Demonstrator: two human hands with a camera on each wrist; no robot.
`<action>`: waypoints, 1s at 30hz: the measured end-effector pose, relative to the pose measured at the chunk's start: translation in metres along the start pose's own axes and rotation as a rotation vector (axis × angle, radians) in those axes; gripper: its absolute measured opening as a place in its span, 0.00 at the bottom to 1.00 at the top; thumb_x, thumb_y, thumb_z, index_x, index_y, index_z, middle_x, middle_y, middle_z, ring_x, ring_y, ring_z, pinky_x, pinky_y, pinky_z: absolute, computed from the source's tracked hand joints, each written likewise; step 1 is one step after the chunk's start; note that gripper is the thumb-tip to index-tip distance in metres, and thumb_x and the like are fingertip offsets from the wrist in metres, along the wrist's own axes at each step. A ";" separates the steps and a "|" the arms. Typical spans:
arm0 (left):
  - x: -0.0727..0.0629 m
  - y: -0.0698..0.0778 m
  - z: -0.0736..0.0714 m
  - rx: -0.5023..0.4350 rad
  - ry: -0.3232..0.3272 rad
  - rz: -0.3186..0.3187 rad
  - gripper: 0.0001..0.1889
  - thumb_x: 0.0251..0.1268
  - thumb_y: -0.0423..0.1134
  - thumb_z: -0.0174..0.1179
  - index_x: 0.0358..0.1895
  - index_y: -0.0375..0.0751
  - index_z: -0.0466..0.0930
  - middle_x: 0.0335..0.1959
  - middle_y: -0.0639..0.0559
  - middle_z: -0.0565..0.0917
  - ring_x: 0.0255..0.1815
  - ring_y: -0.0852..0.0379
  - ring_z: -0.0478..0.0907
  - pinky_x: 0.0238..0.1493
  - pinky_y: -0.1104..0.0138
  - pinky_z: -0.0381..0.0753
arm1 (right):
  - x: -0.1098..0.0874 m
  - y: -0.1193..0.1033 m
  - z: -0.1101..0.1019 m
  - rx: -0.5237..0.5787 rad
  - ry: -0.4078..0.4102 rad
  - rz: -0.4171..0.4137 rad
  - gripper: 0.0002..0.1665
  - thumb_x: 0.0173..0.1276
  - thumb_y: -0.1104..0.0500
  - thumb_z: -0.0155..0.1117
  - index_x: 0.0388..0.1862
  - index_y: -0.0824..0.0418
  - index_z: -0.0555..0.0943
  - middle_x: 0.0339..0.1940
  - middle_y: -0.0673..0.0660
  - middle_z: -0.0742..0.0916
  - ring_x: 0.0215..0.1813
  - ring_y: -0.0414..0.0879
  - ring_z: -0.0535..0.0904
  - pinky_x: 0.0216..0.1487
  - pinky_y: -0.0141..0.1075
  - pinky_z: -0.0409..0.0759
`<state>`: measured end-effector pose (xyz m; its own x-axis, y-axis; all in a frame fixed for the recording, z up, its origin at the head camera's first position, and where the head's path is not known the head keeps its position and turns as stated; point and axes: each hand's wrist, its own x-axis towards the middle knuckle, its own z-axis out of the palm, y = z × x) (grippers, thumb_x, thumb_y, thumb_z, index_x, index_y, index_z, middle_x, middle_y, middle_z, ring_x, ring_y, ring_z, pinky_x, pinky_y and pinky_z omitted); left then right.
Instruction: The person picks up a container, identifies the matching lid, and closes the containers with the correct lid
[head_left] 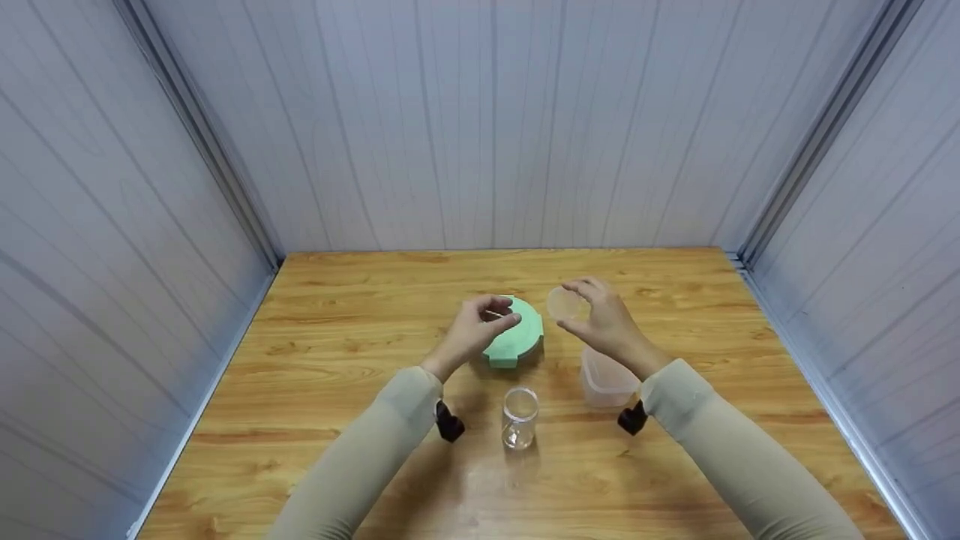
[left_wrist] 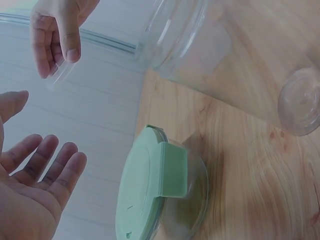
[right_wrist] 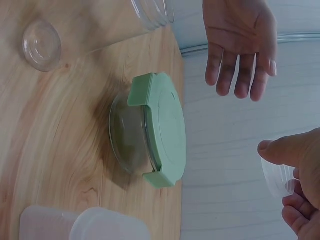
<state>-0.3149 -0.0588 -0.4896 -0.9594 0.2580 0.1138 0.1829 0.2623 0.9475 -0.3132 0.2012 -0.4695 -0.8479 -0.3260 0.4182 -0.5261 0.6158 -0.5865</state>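
Note:
Between thumb and fingers, my right hand (head_left: 606, 321) pinches a small round translucent lid (head_left: 562, 303) by its edges, held up above the table. Facing it is my left hand (head_left: 474, 328), fingers loosely bent and holding nothing; in the left wrist view a gap shows between its thumb and fingers (left_wrist: 55, 172). Below the hands sits a round glass food container with a green clip-on lid (head_left: 519, 334), partly covered by the left hand in the head view. Nearer to me, a clear jar (head_left: 520, 420) stands upright, its mouth uncovered.
A translucent plastic box (head_left: 604, 381) stands on the wooden table (head_left: 345, 322), partly under the right forearm in the head view. Pale panelled walls (head_left: 480, 127) enclose the table at the back and both sides.

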 end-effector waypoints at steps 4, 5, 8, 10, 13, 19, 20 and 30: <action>0.001 0.001 0.003 -0.037 0.003 0.017 0.18 0.75 0.38 0.69 0.60 0.29 0.85 0.49 0.41 0.88 0.44 0.56 0.85 0.48 0.67 0.87 | 0.001 -0.002 0.005 0.038 0.005 -0.032 0.33 0.62 0.67 0.83 0.66 0.72 0.82 0.63 0.68 0.86 0.66 0.65 0.82 0.69 0.60 0.82; 0.001 0.001 0.004 -0.050 0.001 0.020 0.18 0.75 0.38 0.69 0.59 0.28 0.85 0.48 0.41 0.88 0.43 0.58 0.85 0.47 0.67 0.88 | 0.001 -0.002 0.007 0.047 0.011 -0.044 0.33 0.62 0.68 0.84 0.65 0.72 0.83 0.62 0.68 0.87 0.65 0.65 0.82 0.68 0.60 0.83; 0.000 0.003 0.004 -0.080 -0.003 0.015 0.16 0.75 0.37 0.69 0.56 0.27 0.86 0.45 0.43 0.89 0.41 0.60 0.84 0.47 0.68 0.88 | 0.001 -0.003 0.011 0.075 0.023 -0.080 0.33 0.60 0.68 0.85 0.64 0.72 0.83 0.60 0.67 0.87 0.63 0.64 0.82 0.67 0.59 0.83; 0.000 0.004 0.004 -0.094 -0.005 0.010 0.15 0.75 0.37 0.68 0.55 0.27 0.86 0.44 0.43 0.89 0.41 0.60 0.84 0.46 0.67 0.89 | 0.002 -0.003 0.013 0.092 0.028 -0.101 0.33 0.59 0.68 0.85 0.63 0.72 0.84 0.59 0.67 0.88 0.62 0.64 0.82 0.66 0.59 0.83; 0.001 0.004 0.005 -0.106 -0.010 0.010 0.14 0.75 0.36 0.68 0.53 0.27 0.87 0.43 0.43 0.90 0.40 0.60 0.85 0.46 0.67 0.89 | 0.001 -0.003 0.014 0.126 0.025 -0.114 0.33 0.58 0.69 0.85 0.62 0.71 0.84 0.58 0.67 0.88 0.61 0.64 0.83 0.66 0.59 0.82; 0.002 0.002 0.007 -0.126 -0.044 0.014 0.15 0.77 0.37 0.67 0.54 0.26 0.87 0.45 0.41 0.91 0.42 0.57 0.86 0.48 0.65 0.91 | 0.000 -0.001 0.017 0.206 0.027 -0.109 0.32 0.57 0.69 0.86 0.61 0.70 0.84 0.58 0.66 0.89 0.59 0.61 0.82 0.65 0.54 0.81; 0.002 0.002 0.008 -0.133 -0.051 0.011 0.16 0.77 0.38 0.67 0.55 0.26 0.87 0.46 0.41 0.91 0.43 0.56 0.86 0.48 0.65 0.91 | -0.001 -0.001 0.018 0.219 0.027 -0.109 0.33 0.56 0.69 0.86 0.61 0.70 0.84 0.58 0.66 0.89 0.59 0.62 0.82 0.65 0.52 0.81; 0.001 0.003 0.011 -0.167 -0.119 0.029 0.14 0.79 0.38 0.65 0.52 0.28 0.88 0.47 0.27 0.89 0.39 0.58 0.85 0.46 0.68 0.89 | -0.003 0.002 0.025 0.289 0.060 -0.190 0.32 0.54 0.69 0.87 0.58 0.69 0.84 0.54 0.65 0.89 0.55 0.60 0.81 0.61 0.32 0.77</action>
<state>-0.3133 -0.0474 -0.4896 -0.9206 0.3734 0.1147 0.1621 0.0981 0.9819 -0.3138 0.1856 -0.4889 -0.7321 -0.3671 0.5739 -0.6784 0.3168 -0.6629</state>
